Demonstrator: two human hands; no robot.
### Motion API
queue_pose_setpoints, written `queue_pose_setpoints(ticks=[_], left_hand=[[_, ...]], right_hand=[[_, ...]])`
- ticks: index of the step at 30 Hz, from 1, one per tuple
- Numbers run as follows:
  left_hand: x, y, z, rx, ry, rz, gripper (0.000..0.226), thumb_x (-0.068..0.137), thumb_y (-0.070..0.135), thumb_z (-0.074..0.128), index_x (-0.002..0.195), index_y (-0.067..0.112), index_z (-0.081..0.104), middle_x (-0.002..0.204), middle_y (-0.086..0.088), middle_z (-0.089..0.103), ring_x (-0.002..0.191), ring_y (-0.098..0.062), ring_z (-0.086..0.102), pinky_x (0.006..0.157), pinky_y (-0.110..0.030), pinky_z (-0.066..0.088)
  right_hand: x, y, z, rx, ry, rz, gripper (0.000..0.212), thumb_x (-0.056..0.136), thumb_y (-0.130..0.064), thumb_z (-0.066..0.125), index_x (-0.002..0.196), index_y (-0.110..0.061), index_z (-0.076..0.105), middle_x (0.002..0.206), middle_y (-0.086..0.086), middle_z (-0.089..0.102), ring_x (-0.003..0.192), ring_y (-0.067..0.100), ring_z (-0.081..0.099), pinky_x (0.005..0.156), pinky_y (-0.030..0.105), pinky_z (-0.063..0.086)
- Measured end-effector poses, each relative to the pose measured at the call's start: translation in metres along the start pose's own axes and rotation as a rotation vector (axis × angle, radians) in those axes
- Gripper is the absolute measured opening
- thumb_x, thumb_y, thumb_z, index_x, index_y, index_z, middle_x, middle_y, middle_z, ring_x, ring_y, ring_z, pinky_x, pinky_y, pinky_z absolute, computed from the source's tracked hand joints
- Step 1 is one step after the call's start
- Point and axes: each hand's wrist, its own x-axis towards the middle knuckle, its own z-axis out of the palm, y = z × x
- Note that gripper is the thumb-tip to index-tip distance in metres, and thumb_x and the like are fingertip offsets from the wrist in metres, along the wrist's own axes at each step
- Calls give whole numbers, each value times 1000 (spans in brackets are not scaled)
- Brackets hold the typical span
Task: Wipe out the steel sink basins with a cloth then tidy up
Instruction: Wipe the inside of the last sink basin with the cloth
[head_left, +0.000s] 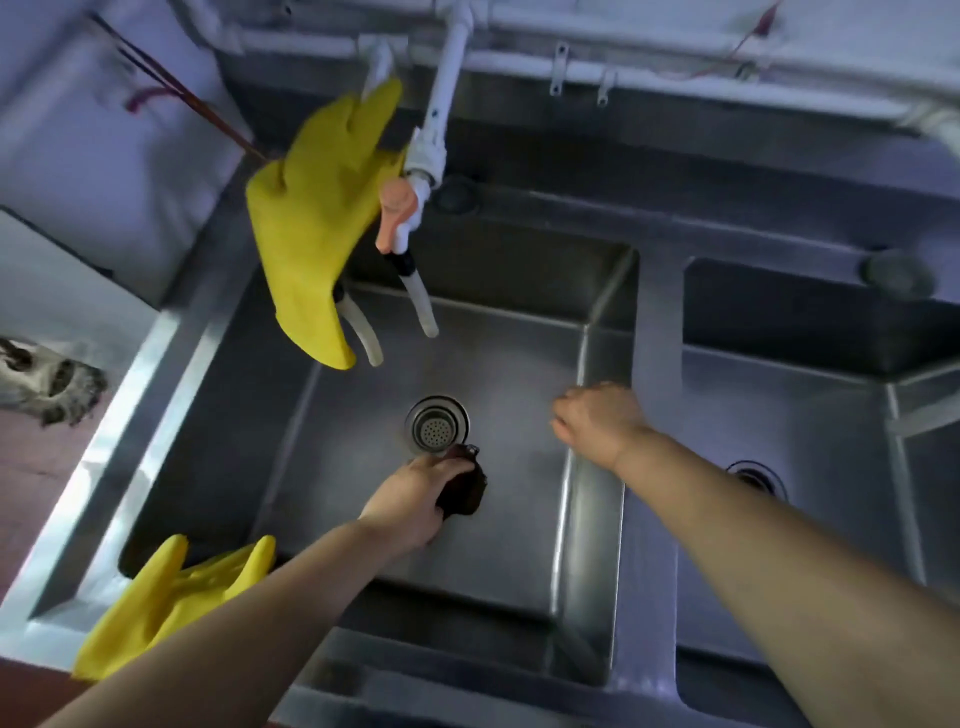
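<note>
Biggest thing in view is the steel double sink (657, 312) — the left basin (332, 499) takes up most of the shot and the right basin (810, 447) sits just past the divider. Going by what shows, the job looks to be in the thick of the wiping stage on the left basin; I can't honestly tell how much of its floor or walls has been covered, the steel looks about the same all over. The right basin has no cloth in it, so my guess is it's yet to be done, and the tidying is all still ahead: one yellow glove (311, 228) hangs from the white tap pipe (441, 104) at the back, and another yellow glove (171, 603) is draped over the sink's front left rim. The left hand (415, 493) is down on the basin floor, fingers curled round a dark cloth (465, 491) and pressing it flat just beside the drain strainer (437, 427) — the cloth nearly touches the strainer's rim. The right hand (597, 418) holds no cloth; it rests knuckles-up against the divider wall, fingers loosely curled.
</note>
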Motion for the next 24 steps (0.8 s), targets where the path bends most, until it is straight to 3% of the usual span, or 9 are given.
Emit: queue_pose_setpoints(ticks=[2,5,9,12,15,18,22,24], left_hand=[[-12,6,-14,-122,76,-57,78,75,3,56,142,37,33,127,-6,54,107,-27,58,81,-28,47],[-27,17,-31,-320,154,-122,78,72,5,58,139,36,34,115,-2,62,89,-24,65,64,-29,51],[-47,30,-50,-481,192,-130,72,70,6,66,134,29,42,106,0,64,97,-22,63,79,-30,50],[-59,35,-68,-528,220,-85,64,71,10,71,128,24,47,99,8,61,101,-20,62,78,-26,44],[-72,35,-86,-600,212,-75,69,74,12,72,135,21,42,109,3,59,103,-18,58,83,-25,42],[-90,33,-105,-804,176,-93,64,78,8,69,134,19,42,112,0,60,100,-18,60,85,-31,48],[-115,30,-127,-1220,8,-76,41,83,-7,54,121,8,50,104,-14,67,82,-22,71,63,-30,56],[-125,26,-136,-1244,-58,-48,39,83,-10,51,118,6,52,103,-16,69,84,-23,70,64,-29,55]], right_hand=[[-12,-28,-5,215,64,101,26,92,-36,46,102,-22,66,106,0,67,97,27,63,74,30,48],[-36,-71,-13,610,169,268,19,89,-30,55,99,-27,71,102,-7,71,93,18,65,72,26,47],[-71,-110,-22,799,321,249,22,88,-14,58,102,-22,73,102,-8,72,93,11,65,76,17,42],[-93,-132,-30,799,437,193,25,86,-10,60,104,-22,73,103,-11,71,90,5,64,77,10,43],[-111,-152,-43,802,484,142,34,84,-5,58,111,-24,69,108,-12,65,90,4,62,78,8,44],[-124,-174,-57,809,458,92,55,79,5,54,126,-24,61,123,-9,55,107,6,58,87,6,40],[-134,-199,-72,678,407,73,75,82,2,52,143,-37,36,143,-7,35,125,9,44,93,14,41],[-137,-212,-77,589,420,72,78,83,-6,57,145,-42,28,145,-7,32,124,10,44,91,20,44]])
